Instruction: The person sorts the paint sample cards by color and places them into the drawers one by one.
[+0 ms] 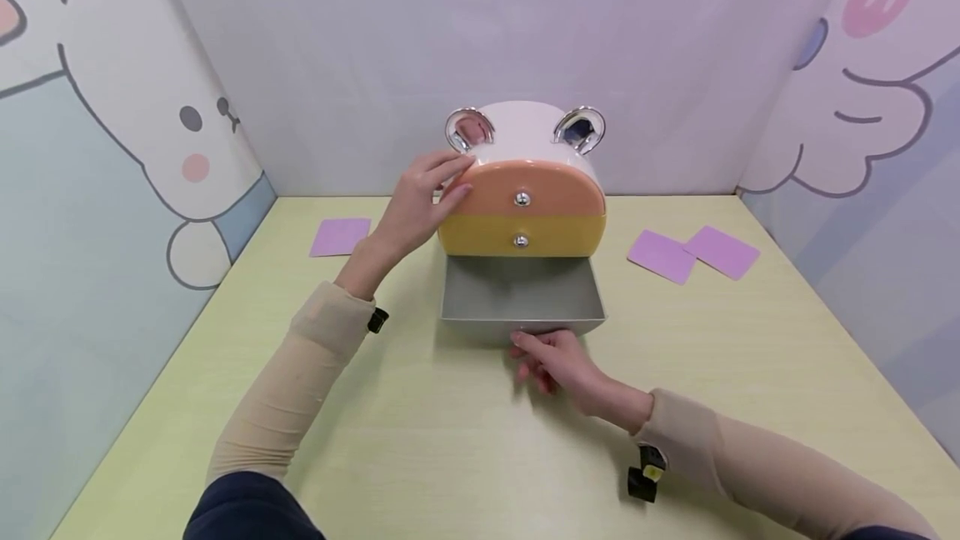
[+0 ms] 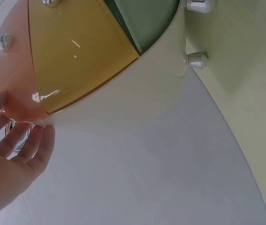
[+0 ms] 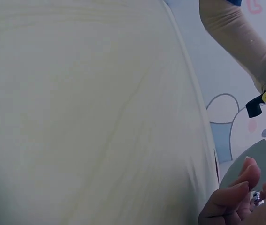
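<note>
A small bear-eared drawer cabinet (image 1: 525, 132) has an orange top drawer (image 1: 487, 198) and a yellow middle drawer (image 1: 480, 237), both closed. Its grey-green bottom drawer (image 1: 517, 286) is pulled out, and I see nothing inside it. My left hand (image 1: 420, 198) holds the cabinet's upper left edge, thumb on the orange front and fingers around the side, as the left wrist view also shows. At the front of the pulled-out drawer, my right hand (image 1: 562, 369) pinches the silver knob (image 3: 256, 199), which shows between thumb and fingers in the right wrist view.
One purple card (image 1: 340, 237) lies left of the cabinet. Two more purple cards (image 1: 662, 257) overlap at a corner on its right. Walls with cartoon animals enclose the light yellow table (image 1: 465, 457) at the back and sides.
</note>
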Available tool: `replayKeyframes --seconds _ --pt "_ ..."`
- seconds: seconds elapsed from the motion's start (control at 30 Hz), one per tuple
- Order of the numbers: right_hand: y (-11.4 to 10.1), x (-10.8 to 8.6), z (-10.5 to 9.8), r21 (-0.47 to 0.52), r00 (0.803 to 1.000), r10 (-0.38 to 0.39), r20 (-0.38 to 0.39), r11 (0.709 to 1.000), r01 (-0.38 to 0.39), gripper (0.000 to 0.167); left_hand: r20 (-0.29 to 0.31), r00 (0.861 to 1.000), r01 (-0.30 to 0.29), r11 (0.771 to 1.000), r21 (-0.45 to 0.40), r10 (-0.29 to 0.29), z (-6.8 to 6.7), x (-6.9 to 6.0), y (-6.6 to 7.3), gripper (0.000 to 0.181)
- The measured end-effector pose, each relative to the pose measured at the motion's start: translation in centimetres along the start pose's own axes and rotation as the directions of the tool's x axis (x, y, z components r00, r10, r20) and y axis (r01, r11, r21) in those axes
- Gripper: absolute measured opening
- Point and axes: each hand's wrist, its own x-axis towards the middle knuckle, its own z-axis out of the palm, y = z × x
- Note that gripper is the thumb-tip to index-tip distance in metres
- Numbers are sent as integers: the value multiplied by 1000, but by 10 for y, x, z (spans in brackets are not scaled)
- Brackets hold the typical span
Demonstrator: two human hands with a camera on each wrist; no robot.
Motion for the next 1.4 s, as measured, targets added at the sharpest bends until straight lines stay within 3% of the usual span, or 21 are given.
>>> replayKeyframes --seconds 0.07,0.13,0.27,0.33,0.4,0.47,0.57,0.63,0.7,0.8,0.9,0.97,1.07,1.4 --pt "-3 -4 -6 -78 999 -9 44 997 13 44 -1 1000 0 1000 0 0 1 0 0 37" --pt "-9 -10 -17 -210 993 -35 112 976 58 40 -1 1000 2 1000 -1 -2 1 0 -1 37" --pt "-33 -26 -50 -443 948 -138 287 858 259 29 -7 1000 3 1000 -5 -3 1 0 -1 37" --pt "-49 -31 -74 -463 920 -179 349 820 335 23 -11 1000 1 1000 -6 -2 1 0 -1 37" --pt "-62 -32 -102 -434 903 -229 363 816 381 21 -13 1000 -1 1000 -7 1 1 -1 -1 36" --pt "-72 -28 -130 -418 911 -286 297 819 393 21 -13 1000 -2 1000 -3 2 1 -1 -2 36" --pt "-75 -7 -168 -465 931 -357 73 814 349 27 -13 1000 -1 1000 -1 1 0 -1 -2 36" --pt "-68 15 -191 -572 920 -384 -79 773 274 35 -12 1000 1 1000 1 -1 0 -1 -2 36" --pt "-55 39 -213 -670 916 -369 -158 721 175 48 -12 1000 4 1000 3 -4 0 -1 -2 37" --pt "-31 71 -239 -791 931 -328 -161 607 77 72 -14 1000 5 1000 5 -5 0 -1 -1 37" --pt "-12 91 -256 -834 955 -259 -146 551 22 95 -14 1000 3 1000 10 -3 0 -1 1 37" --pt "-5 97 -262 -845 960 -234 -156 534 -7 104 -9 1000 3 1000 8 -3 1 0 1 37" --pt "0 101 -267 -845 960 -223 -171 534 -27 106 -4 1000 8 1000 6 -8 2 0 1 37" --pt "-2 105 -264 -855 961 -205 -185 516 -55 113 -2 1000 17 1000 -1 -17 2 0 2 36"
